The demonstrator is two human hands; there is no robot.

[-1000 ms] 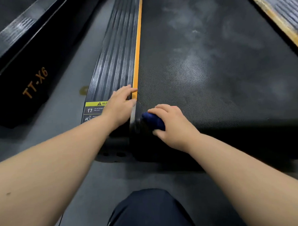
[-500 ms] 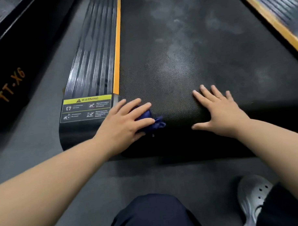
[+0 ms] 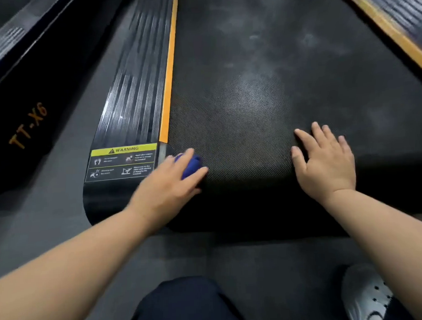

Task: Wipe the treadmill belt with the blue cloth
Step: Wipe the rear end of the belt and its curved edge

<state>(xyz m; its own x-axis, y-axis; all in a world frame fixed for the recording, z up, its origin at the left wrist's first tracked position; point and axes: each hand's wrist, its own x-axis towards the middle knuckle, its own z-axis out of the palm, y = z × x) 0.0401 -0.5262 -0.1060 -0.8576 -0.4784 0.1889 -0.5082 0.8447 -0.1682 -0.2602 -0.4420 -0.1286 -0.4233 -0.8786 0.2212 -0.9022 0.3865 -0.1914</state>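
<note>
- Person crouches at the near end of a treadmill; both bare forearms reach forward onto it.
- Left hand [image 3: 169, 183] sits at the near left corner of the treadmill belt [image 3: 238, 91], fingers [image 3: 196, 173] curled round the blue cloth [image 3: 191, 165] and gripping it. The hand is motion-blurred.
- Blue cloth is bunched into a small wad; only a patch shows between the thumb and the fingers. It sits on the belt just beside the near end of the orange strip [image 3: 168, 72], close to the belt's rounded near edge.
- Right hand [image 3: 325, 163] lies palm-down on the belt, towards the near right, well apart from the left hand. Fingers spread wide and flat, holding nothing.
- Belt is black with a fine woven texture; pale dusty smears show in the middle and far stretches.
- Left side rail [image 3: 133, 100] is ribbed and dark, running near to far beside the orange strip. A yellow warning label [image 3: 122, 161] sits on its near end, just left of the left hand.
- A second orange-edged rail [image 3: 389, 26] runs along the far right.
- Left of the treadmill, across a strip of grey floor [image 3: 60, 189], stands a dark machine base [image 3: 17, 133] lettered "TT-X6".
- Bottom of view: a knee in dark trousers [image 3: 184, 304] and, at near right, a white perforated shoe [image 3: 367, 295] on the floor.
</note>
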